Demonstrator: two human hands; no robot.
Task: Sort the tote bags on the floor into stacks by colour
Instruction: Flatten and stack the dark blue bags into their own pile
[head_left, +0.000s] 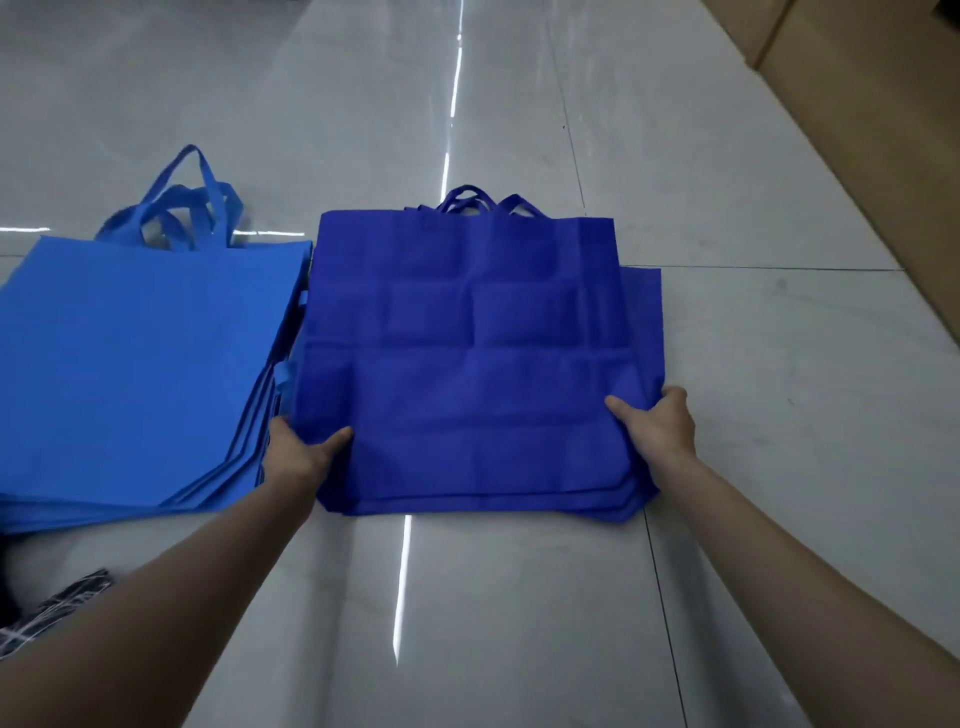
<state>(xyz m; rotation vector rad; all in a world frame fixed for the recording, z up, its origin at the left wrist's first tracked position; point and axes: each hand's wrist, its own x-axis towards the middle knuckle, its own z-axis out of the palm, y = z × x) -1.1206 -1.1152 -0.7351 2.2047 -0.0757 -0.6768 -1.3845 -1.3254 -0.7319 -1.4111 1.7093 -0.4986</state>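
A stack of dark blue tote bags (467, 353) lies flat on the floor in the middle, handles pointing away from me. My left hand (298, 449) grips its near left edge, thumb on top. My right hand (657, 423) grips its near right edge the same way. To the left lies a stack of light blue tote bags (140, 364), fanned at its near right corner, with several handles looped at the far end. The two stacks touch along their sides.
The floor is glossy grey tile (519, 597) with bright light reflections. Cardboard boxes (852, 67) line the far right. A dark patterned cloth (57, 613) shows at the lower left edge.
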